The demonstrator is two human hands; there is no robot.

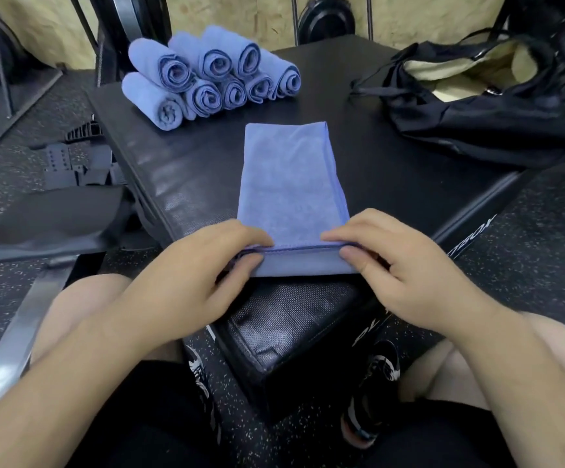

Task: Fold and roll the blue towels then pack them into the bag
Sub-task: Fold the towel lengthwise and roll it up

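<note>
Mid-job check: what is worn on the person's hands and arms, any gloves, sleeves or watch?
Nothing visible. The left hand and right hand are bare, without gloves or rings. Both forearms are bare to the frame edge: no sleeves, watch or wristband.

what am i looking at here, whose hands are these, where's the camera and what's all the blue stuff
There is no machine here: these are a person's own two bare hands. The single picture comes from a wide-angle camera worn on their head, looking forward and down, which is why you also see their knees and shoes at the bottom.

The work surface is a black padded box. On it, in the middle, lies a folded blue towel, a long strip running away from the person. The left hand and right hand each pinch its near end, which is turned over once, as if starting a roll.

At the far left sits a pile of rolled towels, and at the far right an open black bag.
</note>
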